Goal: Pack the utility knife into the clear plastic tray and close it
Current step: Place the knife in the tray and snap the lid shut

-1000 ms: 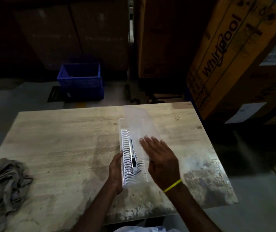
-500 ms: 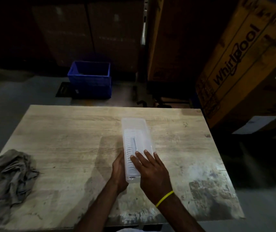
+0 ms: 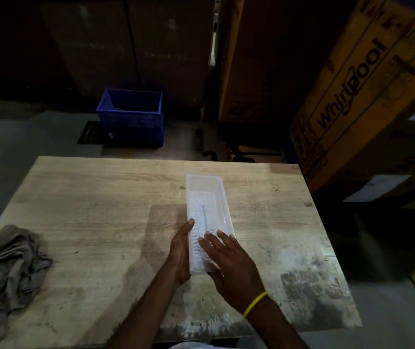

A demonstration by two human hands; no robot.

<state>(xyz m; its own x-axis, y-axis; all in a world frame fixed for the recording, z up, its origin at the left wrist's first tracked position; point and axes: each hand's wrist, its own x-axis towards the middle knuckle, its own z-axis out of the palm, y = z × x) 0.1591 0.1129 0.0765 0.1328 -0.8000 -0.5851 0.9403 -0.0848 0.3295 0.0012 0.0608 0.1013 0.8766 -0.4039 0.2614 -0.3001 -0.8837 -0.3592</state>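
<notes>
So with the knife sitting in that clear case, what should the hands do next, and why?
Probably press along the lid towards the far end. The utility knife already lies inside the clear plastic tray, lid folded over. The right hand lies flat on the near end, while the left hand steadies the side; whether the far end has snapped shut is unclear.

dim room | wooden table | blue crate | cardboard boxes

We are in a dim storeroom or warehouse. Tall cardboard cartons stand stacked behind, and a large Whirlpool appliance box leans at the right. A blue plastic crate sits on the bare concrete floor. Our worn wooden tabletop is stained, and a crumpled rag lies on it.
</notes>
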